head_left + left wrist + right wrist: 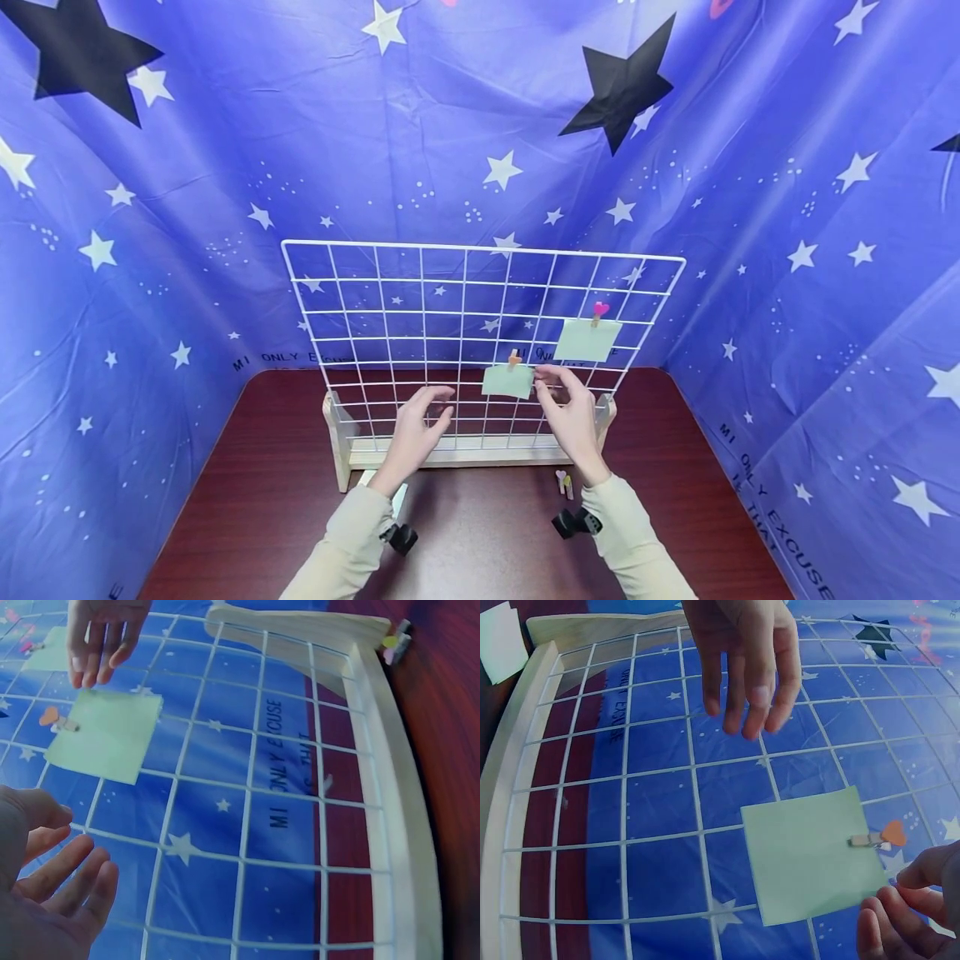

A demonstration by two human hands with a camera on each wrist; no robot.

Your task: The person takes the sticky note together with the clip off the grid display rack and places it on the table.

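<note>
A pale green sticky note (507,382) hangs on the white wire grid (442,339), held by a small wooden clothespin with an orange heart (514,358). My right hand (572,414) is at the note's right edge, its fingertips at or just touching a corner; thumb and forefinger stand apart in the head view. To the left of the note, my left hand (417,431) hovers before the grid with loosely bent fingers and nothing in them. Higher on the right, a second green note (588,341) hangs from a clothespin with a pink heart (600,311).
The grid stands in a pale wooden base (465,457) on a dark red-brown table (247,492). Loose heart clothespins (565,483) lie near my right wrist. More notes (502,643) lie by the base's left end. A blue star-patterned cloth (420,125) surrounds the table.
</note>
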